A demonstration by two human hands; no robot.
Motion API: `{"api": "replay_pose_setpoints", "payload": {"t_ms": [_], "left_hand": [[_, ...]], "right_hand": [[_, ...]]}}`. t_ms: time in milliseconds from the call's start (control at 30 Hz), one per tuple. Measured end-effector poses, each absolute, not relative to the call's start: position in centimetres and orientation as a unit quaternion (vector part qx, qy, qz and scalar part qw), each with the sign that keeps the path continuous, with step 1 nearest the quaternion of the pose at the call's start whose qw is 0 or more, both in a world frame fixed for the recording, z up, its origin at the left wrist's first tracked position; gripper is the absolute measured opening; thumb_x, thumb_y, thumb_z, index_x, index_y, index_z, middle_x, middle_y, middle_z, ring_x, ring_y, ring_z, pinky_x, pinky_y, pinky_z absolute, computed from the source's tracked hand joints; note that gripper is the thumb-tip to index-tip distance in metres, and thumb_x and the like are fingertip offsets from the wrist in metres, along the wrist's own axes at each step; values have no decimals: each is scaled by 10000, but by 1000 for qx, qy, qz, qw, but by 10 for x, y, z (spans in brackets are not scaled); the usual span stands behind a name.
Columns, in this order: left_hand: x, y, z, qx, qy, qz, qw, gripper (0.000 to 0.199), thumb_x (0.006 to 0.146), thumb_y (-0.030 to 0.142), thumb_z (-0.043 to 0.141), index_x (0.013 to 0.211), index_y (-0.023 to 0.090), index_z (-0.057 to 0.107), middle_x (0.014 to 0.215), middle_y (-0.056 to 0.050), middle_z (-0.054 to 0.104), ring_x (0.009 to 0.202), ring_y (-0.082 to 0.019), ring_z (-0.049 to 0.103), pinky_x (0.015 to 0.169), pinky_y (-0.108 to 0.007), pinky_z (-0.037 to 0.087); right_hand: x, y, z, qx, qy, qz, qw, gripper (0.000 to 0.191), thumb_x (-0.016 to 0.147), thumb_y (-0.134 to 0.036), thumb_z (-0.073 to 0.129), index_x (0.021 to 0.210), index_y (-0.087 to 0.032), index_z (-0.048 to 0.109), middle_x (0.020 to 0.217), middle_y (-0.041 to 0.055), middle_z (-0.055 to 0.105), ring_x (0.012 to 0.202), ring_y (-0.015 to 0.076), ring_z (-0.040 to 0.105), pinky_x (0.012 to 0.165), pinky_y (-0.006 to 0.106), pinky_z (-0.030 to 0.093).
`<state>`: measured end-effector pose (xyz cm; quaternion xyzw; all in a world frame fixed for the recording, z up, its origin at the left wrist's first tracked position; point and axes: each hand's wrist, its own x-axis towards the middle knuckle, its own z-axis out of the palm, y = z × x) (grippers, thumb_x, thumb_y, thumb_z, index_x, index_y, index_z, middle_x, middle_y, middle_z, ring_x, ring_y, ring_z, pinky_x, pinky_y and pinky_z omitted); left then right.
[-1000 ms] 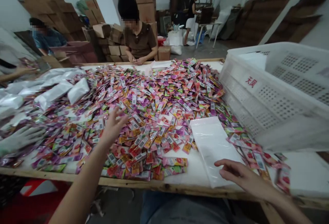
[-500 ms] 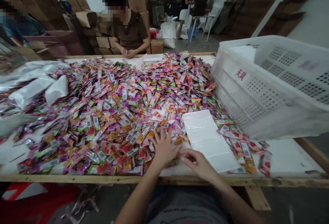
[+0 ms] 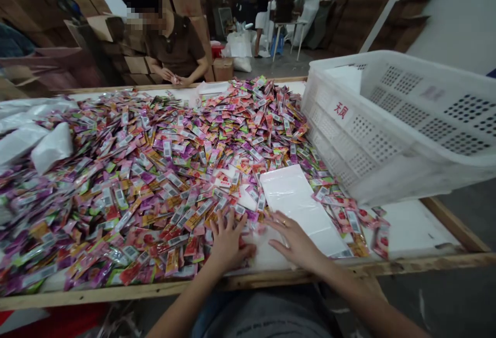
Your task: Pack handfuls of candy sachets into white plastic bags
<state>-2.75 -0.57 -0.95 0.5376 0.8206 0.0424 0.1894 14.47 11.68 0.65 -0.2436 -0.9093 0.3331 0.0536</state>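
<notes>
The left hand [image 3: 228, 247] lies palm down with its fingers spread over the near edge of the heap of small packets [image 3: 166, 149], touching some; whether anything is trapped under the palm cannot be told. The right hand [image 3: 298, 245] faces it across a narrow strip of bare white tabletop [image 3: 265, 252], fingers extended and thumb held apart, pinching nothing visible.

Just ahead of the left fingertips, several packets lie with their long axes slanting away and to the right; farther out they point every way. Directly beyond the right fingers, and partly under that hand's outline, a flat white bag [image 3: 292, 193] lies lengthwise away from the person, its far end leaning left.

Right of the right fingers are loose packets, then a white perforated crate [image 3: 360, 157] that blocks that side. Well left of the left fingers rest plump white bags [image 3: 54, 147]. Farthest ahead, a person in brown [image 3: 176, 41] bends over the table's far edge.
</notes>
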Motion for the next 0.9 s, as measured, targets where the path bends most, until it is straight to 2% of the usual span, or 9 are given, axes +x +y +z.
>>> {"api": "replay_pose_setpoints", "payload": {"t_ms": [100,200,267,333,400,533,667,800,900], "left_hand": [[-45,-10,14,578,767,70,270,656,712,568,523,1301,310,396,1466,-96,192,1319,-408,112,999,-604,192],[-83,7,39,586,753,164,251,478,823,427,420,1264,248,447,1384,-101,376,1247,-259,376,1003,-414,328],[-116,32,48,553,786,195,197,441,846,360,380,1250,200,458,1269,-113,505,1154,-228,480,971,-363,370],[-147,65,47,505,831,180,145,463,838,330,395,1266,158,432,1239,-142,523,1141,-257,486,962,-379,371],[-168,97,36,446,875,157,101,557,822,363,429,1329,152,338,1346,-173,401,1223,-314,389,977,-445,335],[-169,127,6,385,912,110,86,616,810,442,433,1354,187,300,1456,-179,171,1296,-385,227,997,-562,229],[-142,104,-13,441,884,88,127,554,821,427,407,1319,189,365,1433,-180,245,1285,-367,265,987,-568,236],[-140,67,-6,498,826,150,214,562,797,421,452,1321,240,357,1415,-104,323,1311,-298,244,1024,-475,245],[-163,48,15,461,815,294,194,497,830,359,372,1296,187,387,1310,-105,471,1189,-216,444,939,-337,381]], "right_hand": [[161,142,0,-269,-936,226,-17,497,772,-268,544,1260,-293,454,1393,45,363,1304,327,218,1003,603,160],[171,169,2,-328,-930,165,-35,359,796,-280,500,1150,-264,557,1295,47,492,1261,361,293,958,651,167],[159,190,14,-359,-923,141,-4,277,816,-290,464,1026,-210,626,1128,75,615,1165,340,425,961,597,225],[125,212,31,-348,-925,147,47,282,842,-290,418,986,-178,633,1022,87,652,1043,272,527,959,473,308],[75,233,43,-295,-935,176,91,326,868,-283,365,1085,-172,582,1104,86,611,1041,208,529,926,344,366],[-19,256,32,-317,-939,118,67,510,860,-278,398,1342,-127,324,1413,123,304,1268,250,300,1017,374,252],[-39,241,-6,-363,-927,93,-26,520,890,-361,325,1354,-126,310,1430,150,258,1293,321,236,1029,489,167],[-10,225,-18,-305,-945,114,-31,485,881,-319,351,1329,-131,359,1397,143,332,1285,282,273,1016,429,240],[5,232,-4,-275,-948,156,-20,462,844,-268,431,1285,-128,422,1313,123,457,1216,226,392,990,334,305]]}}
